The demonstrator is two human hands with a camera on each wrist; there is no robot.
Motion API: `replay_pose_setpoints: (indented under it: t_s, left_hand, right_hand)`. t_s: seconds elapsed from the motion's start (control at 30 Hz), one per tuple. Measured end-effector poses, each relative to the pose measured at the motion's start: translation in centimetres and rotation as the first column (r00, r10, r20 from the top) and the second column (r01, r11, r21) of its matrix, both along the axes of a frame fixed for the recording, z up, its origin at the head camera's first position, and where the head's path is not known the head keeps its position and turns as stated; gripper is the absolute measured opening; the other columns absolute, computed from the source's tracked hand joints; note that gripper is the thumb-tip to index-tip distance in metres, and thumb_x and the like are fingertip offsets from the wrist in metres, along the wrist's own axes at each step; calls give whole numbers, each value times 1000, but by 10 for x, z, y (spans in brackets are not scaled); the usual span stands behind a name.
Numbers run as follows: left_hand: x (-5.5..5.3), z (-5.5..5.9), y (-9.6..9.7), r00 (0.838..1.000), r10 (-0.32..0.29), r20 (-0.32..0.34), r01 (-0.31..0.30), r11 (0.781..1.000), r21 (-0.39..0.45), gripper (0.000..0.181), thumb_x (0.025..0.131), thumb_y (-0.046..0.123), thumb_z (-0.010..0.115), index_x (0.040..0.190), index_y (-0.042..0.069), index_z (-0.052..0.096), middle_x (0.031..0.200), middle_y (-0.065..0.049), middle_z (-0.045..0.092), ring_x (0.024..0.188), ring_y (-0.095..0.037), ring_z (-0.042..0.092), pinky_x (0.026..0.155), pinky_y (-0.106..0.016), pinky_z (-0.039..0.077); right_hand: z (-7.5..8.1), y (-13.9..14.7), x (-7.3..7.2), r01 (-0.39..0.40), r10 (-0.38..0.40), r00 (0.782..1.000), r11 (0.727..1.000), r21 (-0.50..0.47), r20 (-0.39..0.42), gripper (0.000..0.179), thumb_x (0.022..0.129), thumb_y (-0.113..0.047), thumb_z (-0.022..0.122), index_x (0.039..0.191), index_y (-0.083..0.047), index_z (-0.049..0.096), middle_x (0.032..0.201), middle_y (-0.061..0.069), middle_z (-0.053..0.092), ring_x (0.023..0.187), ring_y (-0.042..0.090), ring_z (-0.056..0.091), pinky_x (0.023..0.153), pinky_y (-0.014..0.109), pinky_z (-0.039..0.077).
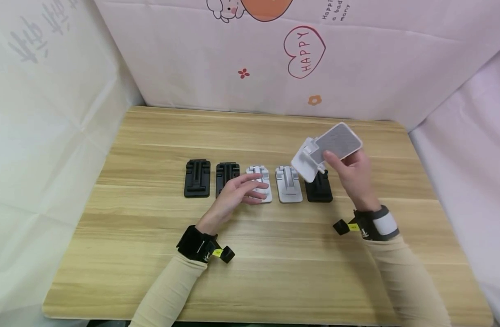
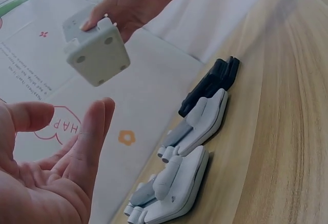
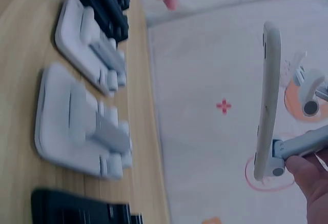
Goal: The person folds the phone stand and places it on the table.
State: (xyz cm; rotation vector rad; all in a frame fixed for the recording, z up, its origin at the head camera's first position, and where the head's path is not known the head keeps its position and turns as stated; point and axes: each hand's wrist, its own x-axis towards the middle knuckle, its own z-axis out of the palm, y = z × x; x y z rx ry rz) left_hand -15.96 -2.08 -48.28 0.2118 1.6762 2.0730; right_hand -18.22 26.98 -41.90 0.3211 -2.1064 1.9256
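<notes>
My right hand [image 1: 355, 177] pinches a white folding phone stand [image 1: 341, 141] by its grey-padded plate, thumb on the pad. The stand is unfolded and held above the table, its base [image 2: 100, 60] showing round feet in the left wrist view. My left hand [image 1: 233, 196] hovers with loosely spread fingers and holds nothing. In the head view it overlaps a black phone stand [image 1: 225, 172] and a white phone stand [image 1: 266, 190]. To their right lie another white phone stand [image 1: 288, 184] and a black one [image 1: 320, 190], partly covered by the held stand.
One more black phone stand [image 1: 197, 179] lies folded at the left end of the row. The wooden table [image 1: 152, 272] meets a printed white cloth [image 1: 192, 68] at the back, with pale cloth [image 1: 37, 159] along both sides.
</notes>
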Motion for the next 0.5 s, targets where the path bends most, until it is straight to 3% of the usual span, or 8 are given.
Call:
replay_pose_setpoints:
  t_s: [0.1, 0.23, 0.33, 0.5]
  left_hand:
    - [0, 2, -1, 999, -35, -16, 35, 999, 28, 47, 95, 34, 53, 133, 7, 50, 120, -18, 63, 95, -26, 66, 85, -41, 54]
    - [1, 5, -3, 994, -100, -52, 104, 991, 83, 55, 97, 38, 49, 138, 3, 45, 124, -24, 59, 99, -30, 64, 90, -51, 49]
    - [4, 9, -4, 991, -123, -53, 128, 988, 92, 57, 97, 38, 49, 140, 1, 43, 122, -23, 59, 98, -30, 64, 90, -51, 50]
    - [8, 15, -5, 993, -117, -28, 118, 990, 73, 55, 96, 31, 51, 139, -3, 42, 122, -28, 58, 89, -20, 66, 84, -39, 55]
  right_hand:
    - [6, -16, 8, -103, 105, 994, 993, 49, -23, 43, 84, 4, 64, 126, 0, 53, 116, 12, 62, 98, 22, 59, 79, 21, 53]
    - [16, -36, 21, -235, 244, 968, 962, 138, -57, 48, 82, 13, 61, 128, 3, 52, 123, 18, 61, 103, 23, 58, 81, 23, 54]
    - [24, -48, 27, -318, 340, 935, 929, 187, -99, 51, 78, 17, 61, 127, 7, 52, 121, 28, 58, 103, 24, 59, 82, 24, 54]
    - [31, -60, 31, -410, 471, 862, 866, 287, -189, 51, 71, 22, 63, 120, 15, 52, 114, 36, 57, 98, 20, 61, 81, 23, 54]
